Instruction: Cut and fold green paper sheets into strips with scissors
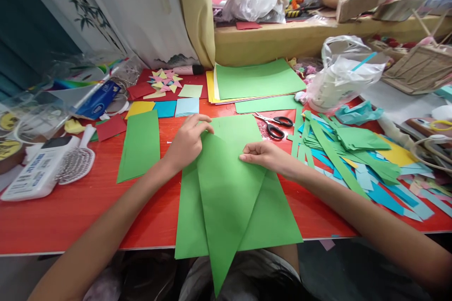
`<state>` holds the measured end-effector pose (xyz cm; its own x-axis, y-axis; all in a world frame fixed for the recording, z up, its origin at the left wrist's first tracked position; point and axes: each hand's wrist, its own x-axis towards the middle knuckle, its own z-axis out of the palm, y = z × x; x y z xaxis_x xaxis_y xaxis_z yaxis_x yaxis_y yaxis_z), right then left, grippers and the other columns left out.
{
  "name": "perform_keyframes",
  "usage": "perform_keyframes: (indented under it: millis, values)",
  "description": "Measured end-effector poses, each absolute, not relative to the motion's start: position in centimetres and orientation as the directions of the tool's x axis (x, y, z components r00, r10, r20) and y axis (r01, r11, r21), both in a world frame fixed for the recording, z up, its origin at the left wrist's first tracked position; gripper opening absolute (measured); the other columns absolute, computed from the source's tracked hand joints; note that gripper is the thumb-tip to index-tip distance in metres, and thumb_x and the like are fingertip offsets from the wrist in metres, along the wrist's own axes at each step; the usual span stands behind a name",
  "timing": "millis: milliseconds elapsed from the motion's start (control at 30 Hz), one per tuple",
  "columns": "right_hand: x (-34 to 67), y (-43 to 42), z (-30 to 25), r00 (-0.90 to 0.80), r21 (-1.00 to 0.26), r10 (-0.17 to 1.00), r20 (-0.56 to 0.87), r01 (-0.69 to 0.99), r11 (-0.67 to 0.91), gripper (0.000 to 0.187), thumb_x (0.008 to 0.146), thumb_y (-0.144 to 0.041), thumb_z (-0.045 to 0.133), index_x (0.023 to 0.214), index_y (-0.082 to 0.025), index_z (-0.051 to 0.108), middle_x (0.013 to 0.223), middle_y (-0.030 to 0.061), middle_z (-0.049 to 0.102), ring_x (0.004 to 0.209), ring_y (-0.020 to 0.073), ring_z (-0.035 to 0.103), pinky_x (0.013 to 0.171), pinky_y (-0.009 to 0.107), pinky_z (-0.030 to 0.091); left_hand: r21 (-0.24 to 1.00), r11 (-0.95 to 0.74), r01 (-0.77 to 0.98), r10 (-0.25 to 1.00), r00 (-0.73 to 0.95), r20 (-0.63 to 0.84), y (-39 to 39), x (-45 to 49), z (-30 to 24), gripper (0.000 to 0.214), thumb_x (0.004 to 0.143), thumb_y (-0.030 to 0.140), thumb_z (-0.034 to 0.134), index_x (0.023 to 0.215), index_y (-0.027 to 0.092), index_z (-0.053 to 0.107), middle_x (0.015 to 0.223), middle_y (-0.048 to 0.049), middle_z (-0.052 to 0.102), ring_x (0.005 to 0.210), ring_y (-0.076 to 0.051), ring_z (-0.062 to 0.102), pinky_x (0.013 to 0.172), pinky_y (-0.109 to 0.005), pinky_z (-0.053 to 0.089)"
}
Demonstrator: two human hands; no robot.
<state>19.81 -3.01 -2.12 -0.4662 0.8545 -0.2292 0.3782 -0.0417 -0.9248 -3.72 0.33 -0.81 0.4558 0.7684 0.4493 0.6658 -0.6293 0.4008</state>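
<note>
A large green paper sheet (229,197) lies on the red table (70,216), one corner folded over into a long triangle that hangs past the near edge. My left hand (187,141) presses on the fold's upper left corner, fingers curled down onto the paper. At the fold's right edge my right hand (263,153) has its fingertips pinched on the paper.
Black-handled scissors (275,126) lie just beyond the sheet. A green paper strip (139,146) lies to the left, a white calculator (38,171) and a hairbrush (76,162) further left. Green, blue and yellow offcuts (353,155) pile up at right. Stacked coloured sheets (257,80) sit at the back.
</note>
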Motion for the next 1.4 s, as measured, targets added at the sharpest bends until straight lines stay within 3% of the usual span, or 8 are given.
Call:
perform_keyframes:
  millis: [167, 267, 500, 733, 900, 1000, 1200, 1400]
  values:
    - [19.5, -3.3, -1.9, -0.359, -0.926, 0.899, -0.252, 0.359, -0.116, 0.045, 0.066, -0.057, 0.069, 0.065, -0.018, 0.048, 0.057, -0.006, 0.036, 0.052, 0.0071, 0.03, 0.049, 0.023, 0.02, 0.492, -0.616, 0.616, 0.787, 0.452, 0.419, -0.2, -3.2, -0.5, 0.023, 0.077, 0.001, 0.031, 0.071, 0.02, 0.044, 0.086, -0.0046, 0.061, 0.087, -0.017, 0.056, 0.079, -0.03, 0.042]
    - [19.5, -3.5, -1.4, -0.297, -0.943, 0.908, -0.294, 0.244, -0.226, 0.043, 0.069, -0.059, 0.066, 0.073, -0.019, 0.052, 0.065, -0.0028, 0.05, 0.056, 0.0091, 0.044, 0.049, 0.022, 0.031, 0.553, -0.577, 0.601, 0.817, 0.405, 0.411, -0.1, -3.3, -0.4, 0.022, 0.075, 0.001, 0.031, 0.068, 0.021, 0.038, 0.083, -0.0037, 0.06, 0.085, -0.016, 0.056, 0.075, -0.028, 0.04]
    - [20.4, -3.2, -1.9, -0.387, -0.903, 0.822, -0.418, 0.072, -0.424, 0.027, 0.068, -0.041, 0.072, 0.075, -0.017, 0.062, 0.073, 0.0037, 0.064, 0.059, 0.0138, 0.057, 0.053, 0.025, 0.044, 0.754, -0.481, 0.447, 0.872, 0.157, 0.463, 0.2, -3.8, 0.3, 0.015, 0.076, 0.009, 0.039, 0.066, 0.02, 0.04, 0.091, -0.0031, 0.063, 0.095, -0.017, 0.056, 0.087, -0.029, 0.04]
    - [21.2, -2.2, -2.0, -0.11, -0.98, 0.982, -0.153, 0.142, -0.136, 0.03, 0.072, -0.046, 0.068, 0.078, -0.017, 0.064, 0.078, 0.0039, 0.065, 0.068, 0.0159, 0.058, 0.062, 0.028, 0.045, 0.959, -0.264, 0.104, 0.964, 0.029, 0.263, 1.9, -5.0, 0.9, 0.014, 0.067, 0.018, 0.056, 0.059, 0.017, 0.044, 0.109, -0.0041, 0.06, 0.093, -0.016, 0.057, 0.074, -0.024, 0.044]
    - [21.8, -1.9, -1.8, -0.078, -0.957, 0.997, -0.02, 0.29, 0.003, 0.031, 0.077, -0.048, 0.062, 0.081, -0.017, 0.065, 0.079, 0.0031, 0.062, 0.071, 0.0153, 0.055, 0.063, 0.028, 0.043, 0.951, -0.02, 0.308, 0.991, 0.132, -0.022, 2.1, -5.1, 1.3, 0.022, 0.081, 0.029, 0.043, 0.076, 0.019, 0.061, 0.072, -0.002, 0.057, 0.061, -0.013, 0.052, 0.054, -0.024, 0.04]
    - [21.9, -1.7, -1.7, -0.047, -0.963, 0.999, 0.007, 0.269, 0.019, 0.03, 0.077, -0.046, 0.063, 0.085, -0.017, 0.066, 0.085, 0.0044, 0.064, 0.077, 0.0169, 0.058, 0.067, 0.029, 0.046, 0.94, 0.032, 0.341, 0.971, 0.211, -0.109, 2.3, -5.4, 1.3, 0.024, 0.078, 0.038, 0.053, 0.086, 0.018, 0.064, 0.07, -0.0011, 0.056, 0.057, -0.012, 0.051, 0.051, -0.024, 0.04]
    - [22.1, -0.8, -1.8, -0.033, -0.99, 0.992, -0.126, -0.064, -0.128, 0.051, 0.07, -0.041, 0.072, 0.115, -0.023, 0.055, 0.112, 0.0063, 0.064, 0.091, 0.0206, 0.065, 0.07, 0.03, 0.054, 0.958, -0.042, 0.284, 0.992, 0.124, 0.007, 3.7, -6.3, 0.1, 0.032, 0.063, 0.024, 0.071, 0.093, 0.018, 0.061, 0.08, 0.0004, 0.059, 0.067, -0.01, 0.056, 0.062, -0.022, 0.046]
    - [21.9, -1.0, -2.1, -0.202, -0.976, 0.961, -0.189, -0.069, -0.207, 0.039, 0.067, -0.03, 0.076, 0.103, -0.019, 0.064, 0.103, 0.0068, 0.07, 0.088, 0.0221, 0.067, 0.074, 0.033, 0.056, 0.994, -0.078, 0.078, 0.997, -0.008, 0.079, 3.2, -5.5, -0.1, 0.066, 0.064, 0.021, 0.07, 0.125, 0.022, 0.048, 0.09, -0.0024, 0.067, 0.073, -0.015, 0.064, 0.071, -0.029, 0.052]
